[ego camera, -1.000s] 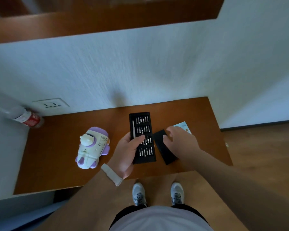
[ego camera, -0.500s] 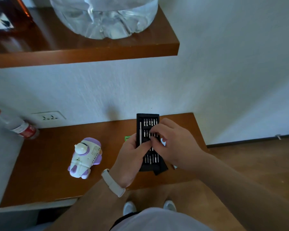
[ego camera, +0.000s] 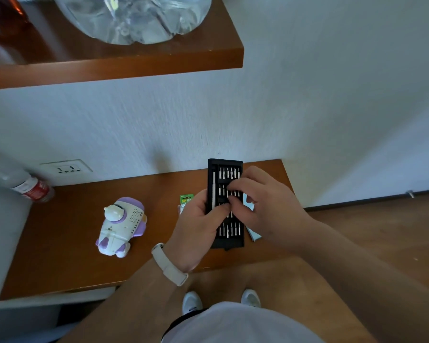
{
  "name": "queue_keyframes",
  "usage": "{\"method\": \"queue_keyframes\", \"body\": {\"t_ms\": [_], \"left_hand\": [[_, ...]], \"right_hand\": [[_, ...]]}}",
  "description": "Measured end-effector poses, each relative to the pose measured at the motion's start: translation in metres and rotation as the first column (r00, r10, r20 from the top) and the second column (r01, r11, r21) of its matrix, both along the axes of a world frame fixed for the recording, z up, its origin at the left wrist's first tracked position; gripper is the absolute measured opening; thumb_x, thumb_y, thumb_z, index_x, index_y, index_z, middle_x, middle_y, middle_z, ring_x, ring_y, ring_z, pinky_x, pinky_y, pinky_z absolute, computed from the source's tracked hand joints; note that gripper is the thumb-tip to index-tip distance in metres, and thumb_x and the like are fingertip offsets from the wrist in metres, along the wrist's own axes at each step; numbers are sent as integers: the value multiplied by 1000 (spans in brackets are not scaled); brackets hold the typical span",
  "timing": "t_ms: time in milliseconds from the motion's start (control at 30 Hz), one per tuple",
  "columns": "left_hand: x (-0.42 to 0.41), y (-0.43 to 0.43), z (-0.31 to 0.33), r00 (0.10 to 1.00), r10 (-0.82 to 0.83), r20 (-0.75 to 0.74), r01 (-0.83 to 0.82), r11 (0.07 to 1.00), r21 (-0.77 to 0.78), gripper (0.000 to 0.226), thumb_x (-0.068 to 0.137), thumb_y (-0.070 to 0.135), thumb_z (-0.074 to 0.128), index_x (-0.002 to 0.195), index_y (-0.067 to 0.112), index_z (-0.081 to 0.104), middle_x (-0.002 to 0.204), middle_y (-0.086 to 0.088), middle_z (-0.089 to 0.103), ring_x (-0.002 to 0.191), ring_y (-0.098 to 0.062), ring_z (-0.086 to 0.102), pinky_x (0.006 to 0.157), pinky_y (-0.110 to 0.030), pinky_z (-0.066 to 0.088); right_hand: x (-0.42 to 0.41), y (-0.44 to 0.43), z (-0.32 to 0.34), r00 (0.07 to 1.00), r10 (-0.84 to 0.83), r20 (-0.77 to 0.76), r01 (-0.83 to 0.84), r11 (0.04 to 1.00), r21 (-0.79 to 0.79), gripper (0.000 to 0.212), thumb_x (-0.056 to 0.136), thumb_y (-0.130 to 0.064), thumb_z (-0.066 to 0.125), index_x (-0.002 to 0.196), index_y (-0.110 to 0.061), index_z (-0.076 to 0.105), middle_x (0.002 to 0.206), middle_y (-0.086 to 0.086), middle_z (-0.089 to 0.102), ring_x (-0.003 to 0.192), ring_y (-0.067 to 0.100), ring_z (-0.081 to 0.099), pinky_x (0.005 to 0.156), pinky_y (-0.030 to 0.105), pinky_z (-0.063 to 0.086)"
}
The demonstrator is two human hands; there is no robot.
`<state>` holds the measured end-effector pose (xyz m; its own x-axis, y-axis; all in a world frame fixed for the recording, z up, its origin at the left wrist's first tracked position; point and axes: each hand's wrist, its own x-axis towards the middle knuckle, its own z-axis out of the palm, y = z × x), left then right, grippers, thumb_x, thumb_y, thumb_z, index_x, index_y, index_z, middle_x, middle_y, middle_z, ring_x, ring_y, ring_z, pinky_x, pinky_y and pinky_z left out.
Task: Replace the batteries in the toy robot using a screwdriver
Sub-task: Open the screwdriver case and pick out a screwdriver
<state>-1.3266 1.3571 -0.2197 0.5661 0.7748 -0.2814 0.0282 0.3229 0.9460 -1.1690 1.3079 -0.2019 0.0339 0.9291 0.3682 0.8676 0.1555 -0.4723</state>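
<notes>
A white and purple toy robot [ego camera: 121,226] lies on the brown wooden table [ego camera: 67,243], left of my hands. My left hand [ego camera: 198,226] grips the left edge of a black screwdriver bit case [ego camera: 227,174], thumb across its tray. The slim silver screwdriver handle [ego camera: 214,191] sits in the case's left slot. My right hand [ego camera: 263,206] is over the middle rows of bits with its fingertips curled onto one bit. A green battery pack [ego camera: 185,199] peeks out behind my left hand.
A plastic bottle with a red label [ego camera: 27,185] lies at the table's back left, below a wall socket [ego camera: 66,167]. A wooden shelf [ego camera: 134,63] with a large clear water jug [ego camera: 134,18] hangs above. A light blue card [ego camera: 252,232] lies under the case.
One second ago my right hand was on the black lid beside the case; it has since moved onto the bit rows. The case sits lifted in my left hand. The camera tilted up.
</notes>
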Motion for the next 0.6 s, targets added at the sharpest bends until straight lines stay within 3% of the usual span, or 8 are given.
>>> {"method": "queue_keyframes", "body": {"t_ms": [233, 400, 500, 600], "left_hand": [[-1, 2, 2, 1000, -8, -27, 9, 999, 34, 21, 98, 9, 59, 112, 21, 67, 102, -11, 73, 96, -31, 72, 83, -48, 59], [-1, 4, 2, 999, -18, -30, 19, 999, 29, 19, 97, 5, 57, 110, 17, 66, 100, -15, 72, 94, -33, 71, 79, -44, 60], [-1, 6, 2, 999, -28, -37, 29, 999, 28, 18, 97, 6, 58, 109, 17, 65, 98, -13, 73, 92, -30, 72, 76, -40, 60], [0, 8, 1, 999, -37, -39, 38, 999, 30, 18, 97, 8, 58, 110, 17, 65, 100, -14, 72, 94, -33, 71, 80, -45, 60]], "right_hand": [[5, 3, 5, 998, 67, 12, -66, 996, -64, 24, 88, -30, 65, 104, -14, 71, 98, -3, 60, 71, 6, 52, 58, 23, 52], [14, 9, 12, 991, 127, 35, -121, 984, -133, 20, 90, -24, 67, 107, -15, 72, 98, -4, 62, 76, 3, 49, 65, 19, 45], [16, 14, 16, 984, 163, 71, -152, 979, -136, 17, 89, -21, 68, 103, -14, 73, 92, -4, 63, 72, 3, 49, 63, 19, 43], [17, 17, 17, 980, 174, 100, -161, 979, -122, 16, 86, -22, 70, 99, -13, 74, 88, -3, 63, 68, 7, 55, 58, 21, 47]]}}
